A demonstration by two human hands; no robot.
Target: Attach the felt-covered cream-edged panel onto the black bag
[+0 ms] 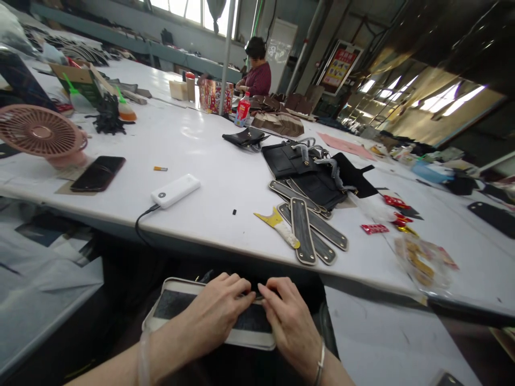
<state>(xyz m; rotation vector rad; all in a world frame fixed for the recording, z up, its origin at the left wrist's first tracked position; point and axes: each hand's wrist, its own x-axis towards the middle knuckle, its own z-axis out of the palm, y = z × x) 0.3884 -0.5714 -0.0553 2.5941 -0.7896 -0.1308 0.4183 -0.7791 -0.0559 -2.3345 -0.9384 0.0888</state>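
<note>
A rounded, pale-edged panel (177,305) with a dark strip along its middle lies tilted before me, below the table edge. My left hand (219,308) reaches across the panel, its fingers closed on the far edge. Opposite it, my right hand (285,316) pinches the same edge near the panel's right end. The fingertips of both hands almost meet, and what is directly under them is hidden. Black material surrounds the panel. On the table just beyond are a stack of dark strips (303,230) with pale borders and rivets, and a yellow-handled tool (277,225).
Black leather bags (298,166) lie behind the strips. To the left are a white power bank (176,191) with a cable, a phone (98,173) and a pink fan (44,134). A person (259,72) sits at the far side, near a drink bottle (242,110).
</note>
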